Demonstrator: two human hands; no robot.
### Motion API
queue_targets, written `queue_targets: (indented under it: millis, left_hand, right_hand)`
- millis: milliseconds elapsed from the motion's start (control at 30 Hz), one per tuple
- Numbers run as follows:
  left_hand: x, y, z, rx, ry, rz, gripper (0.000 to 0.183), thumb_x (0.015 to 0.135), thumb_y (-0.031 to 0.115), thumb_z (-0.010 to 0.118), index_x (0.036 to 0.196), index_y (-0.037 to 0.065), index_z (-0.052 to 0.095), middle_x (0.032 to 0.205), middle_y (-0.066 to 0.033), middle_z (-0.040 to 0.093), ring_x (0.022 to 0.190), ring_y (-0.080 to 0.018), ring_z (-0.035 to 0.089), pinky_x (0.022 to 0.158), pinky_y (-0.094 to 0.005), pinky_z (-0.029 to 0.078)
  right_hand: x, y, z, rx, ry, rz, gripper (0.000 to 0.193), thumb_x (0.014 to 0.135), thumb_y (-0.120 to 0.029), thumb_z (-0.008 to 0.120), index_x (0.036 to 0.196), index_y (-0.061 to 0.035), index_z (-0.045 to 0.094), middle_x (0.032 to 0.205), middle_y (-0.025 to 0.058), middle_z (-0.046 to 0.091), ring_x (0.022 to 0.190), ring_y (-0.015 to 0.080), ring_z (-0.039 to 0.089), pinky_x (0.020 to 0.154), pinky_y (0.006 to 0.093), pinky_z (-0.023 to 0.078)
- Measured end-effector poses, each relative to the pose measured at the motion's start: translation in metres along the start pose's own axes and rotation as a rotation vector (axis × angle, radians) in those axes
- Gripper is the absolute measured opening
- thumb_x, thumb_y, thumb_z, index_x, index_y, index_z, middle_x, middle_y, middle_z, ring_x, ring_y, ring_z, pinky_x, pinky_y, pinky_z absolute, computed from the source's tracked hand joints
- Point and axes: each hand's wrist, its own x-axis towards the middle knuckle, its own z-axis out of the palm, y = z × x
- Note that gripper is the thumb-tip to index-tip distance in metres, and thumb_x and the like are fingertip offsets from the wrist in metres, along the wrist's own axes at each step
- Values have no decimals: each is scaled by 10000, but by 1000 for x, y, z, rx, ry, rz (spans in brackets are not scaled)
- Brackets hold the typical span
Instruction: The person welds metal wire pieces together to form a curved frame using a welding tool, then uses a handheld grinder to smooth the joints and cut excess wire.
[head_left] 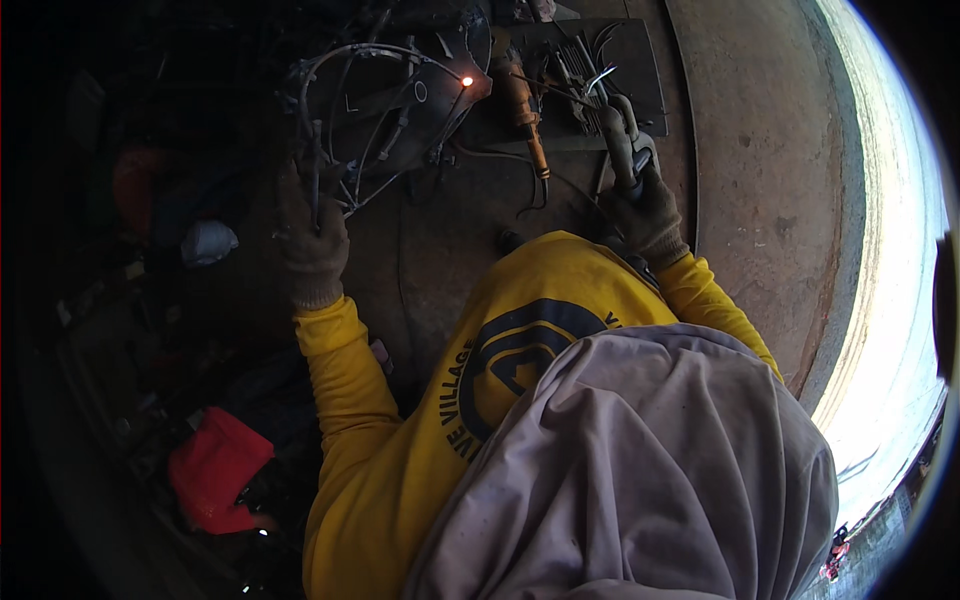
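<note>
Metal rod frame (394, 138) lies at 11 o'clock from the picture's centre: thin rods, one bent in a wide arc along the top, others crossing inside. A glowing spot (467, 82) burns at 12 o'clock, at the frame's right end.

Left hand (315, 245), gloved, at 10 o'clock: fingers closed about the frame's near-left corner, one rod running up between them. Light is poor there; the tightness of the grip cannot be told.

Right hand (648, 215), gloved, at 2 o'clock: clamped on a pale electrode holder (616, 145). A thin rod slants from near the holder's head toward 10 o'clock, over the orange power tool (521, 100); whether its tip meets the glow cannot be made out.

The power tool lies just past 12, cord end toward the wearer. A bundle of thin metal rods (572, 75) lies at 1 o'clock, beside it, on a dark plate (645, 60).

Red cloth (220, 465) at 8 o'clock, well apart from the frame. Yellow sleeves on both arms.
</note>
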Motion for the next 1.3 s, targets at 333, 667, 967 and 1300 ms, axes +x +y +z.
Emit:
queue_targets:
  millis: [333, 667, 967, 1300]
  left_hand:
    - [11, 15, -10, -1806, 68, -1272, 456, 944, 92, 552, 1393, 13, 533, 1226, -144, 641, 1073, -261, 660, 979, -403, 540]
    - [-1, 12, 17, -2981, -179, -1472, 538, 1015, 297, 547, 1380, -94, 490, 1302, -235, 595, 1068, -343, 678, 914, -497, 601]
    - [12, 41, 24, -3283, -302, -1288, 662, 1052, 384, 446, 1388, -185, 411, 1344, -306, 535, 1089, -324, 688, 895, -476, 606]
    - [23, 54, 18, -3356, -321, -1284, 680, 1059, 395, 422, 1442, -165, 376, 1319, -299, 566, 1081, -282, 680, 885, -452, 603]
  right_hand:
    - [4, 36, -1, 151, 18, 205, 566, 801, -302, 804, 1261, -54, 588, 1036, 216, 720, 1002, 384, 709, 842, 432, 555]
    - [5, 34, -2, 239, 79, 241, 536, 810, -273, 801, 1246, -37, 599, 1016, 182, 724, 964, 303, 723, 836, 398, 553]
    - [6, 36, 3, 276, 67, 269, 542, 820, -248, 808, 1268, -28, 595, 999, 162, 727, 918, 253, 719, 814, 363, 558]
    - [11, 31, 2, 232, 108, 207, 542, 816, -245, 806, 1268, -29, 600, 997, 165, 721, 917, 269, 716, 825, 372, 553]
